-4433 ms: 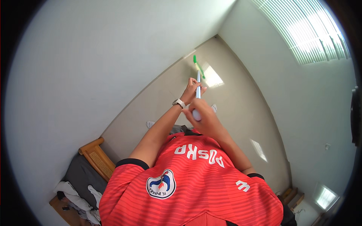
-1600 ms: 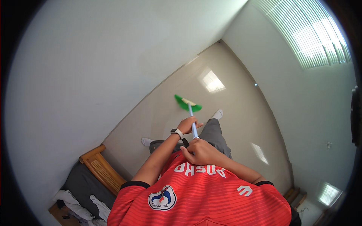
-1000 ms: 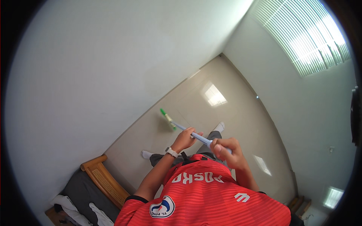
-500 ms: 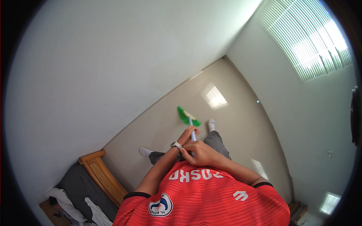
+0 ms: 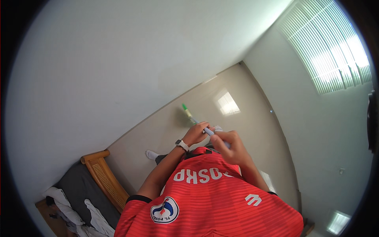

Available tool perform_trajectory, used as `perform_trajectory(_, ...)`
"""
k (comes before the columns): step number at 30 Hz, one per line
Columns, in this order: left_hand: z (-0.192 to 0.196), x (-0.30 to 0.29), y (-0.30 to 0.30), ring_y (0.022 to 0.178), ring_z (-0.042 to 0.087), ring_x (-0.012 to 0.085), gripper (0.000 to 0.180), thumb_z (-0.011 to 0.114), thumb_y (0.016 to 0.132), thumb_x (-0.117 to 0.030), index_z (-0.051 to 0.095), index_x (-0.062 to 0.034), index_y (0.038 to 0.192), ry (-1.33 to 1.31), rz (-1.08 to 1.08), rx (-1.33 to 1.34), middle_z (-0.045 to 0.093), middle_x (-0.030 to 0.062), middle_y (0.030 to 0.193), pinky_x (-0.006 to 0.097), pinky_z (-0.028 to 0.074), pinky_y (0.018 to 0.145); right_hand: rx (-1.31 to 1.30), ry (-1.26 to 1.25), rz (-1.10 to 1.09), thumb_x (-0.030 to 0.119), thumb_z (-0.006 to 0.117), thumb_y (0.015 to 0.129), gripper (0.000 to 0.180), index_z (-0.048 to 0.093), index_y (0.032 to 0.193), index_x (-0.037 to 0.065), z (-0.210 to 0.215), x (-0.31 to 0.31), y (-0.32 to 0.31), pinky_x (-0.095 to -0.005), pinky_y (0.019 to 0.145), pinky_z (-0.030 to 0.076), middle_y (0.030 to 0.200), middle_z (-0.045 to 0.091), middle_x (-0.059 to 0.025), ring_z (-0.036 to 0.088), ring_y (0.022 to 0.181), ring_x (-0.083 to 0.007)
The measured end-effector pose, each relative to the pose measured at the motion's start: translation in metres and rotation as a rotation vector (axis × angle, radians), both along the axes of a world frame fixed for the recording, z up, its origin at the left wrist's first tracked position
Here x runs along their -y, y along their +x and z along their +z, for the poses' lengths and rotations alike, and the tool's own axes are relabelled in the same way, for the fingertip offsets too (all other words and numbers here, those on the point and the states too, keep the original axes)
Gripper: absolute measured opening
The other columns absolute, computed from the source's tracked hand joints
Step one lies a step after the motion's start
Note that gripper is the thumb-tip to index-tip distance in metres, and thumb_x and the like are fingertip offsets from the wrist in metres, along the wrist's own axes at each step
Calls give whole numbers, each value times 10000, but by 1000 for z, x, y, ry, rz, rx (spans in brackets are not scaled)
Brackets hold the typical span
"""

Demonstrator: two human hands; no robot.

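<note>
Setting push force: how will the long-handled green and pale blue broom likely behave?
The straight, slim pale blue pole looks stiff, probably light. Its thin green head may flex. On the glossy beige floor it should slide easily.

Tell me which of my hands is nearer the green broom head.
Left. Your left hand grips the handle close to the green broom head; your right hand holds the handle farther back, nearer your chest.

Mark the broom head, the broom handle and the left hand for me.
Broom head (image 5: 187,113): head view, on its cream block.
Broom handle (image 5: 209,131): head view, on the stretch between both hands.
Left hand (image 5: 196,133): head view, on its back.
</note>
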State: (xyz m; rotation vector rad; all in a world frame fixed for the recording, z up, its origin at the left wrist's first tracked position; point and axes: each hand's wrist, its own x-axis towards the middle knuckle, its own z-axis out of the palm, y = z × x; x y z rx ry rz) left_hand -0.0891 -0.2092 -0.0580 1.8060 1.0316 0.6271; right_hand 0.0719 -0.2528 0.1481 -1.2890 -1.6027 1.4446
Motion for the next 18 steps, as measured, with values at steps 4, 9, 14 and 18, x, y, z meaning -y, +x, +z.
perform_trajectory(4,-31,27,-37,793,612,397,226,651,918,-245,603,-36,848,55,15,-117,625,176,819,458,485,688,-110,-151,-99,234,534,1000,386,594,723,-28,-37,1,5,-310,542,362,559,432,-37,423,569,-93)
perform_trajectory(9,-96,53,-65,832,621,394,205,648,918,-224,623,-36,838,-18,-3,-171,634,190,859,455,492,713,6,-103,-41,211,524,1000,359,615,756,-36,-80,12,-23,-344,555,396,585,529,-125,479,541,-168)
perform_trajectory(14,-109,39,-13,766,597,361,238,674,920,-235,610,-26,825,-102,-96,22,598,172,817,429,469,694,39,31,180,157,605,945,277,655,761,-44,-63,27,-41,-406,588,451,645,604,-209,557,570,-335)
perform_trajectory(18,-93,18,37,718,579,309,190,690,920,-155,603,-8,835,1,-46,176,610,165,833,390,474,675,169,173,260,139,634,908,260,641,714,-34,-65,33,-43,-455,649,471,643,604,-202,588,620,-362)
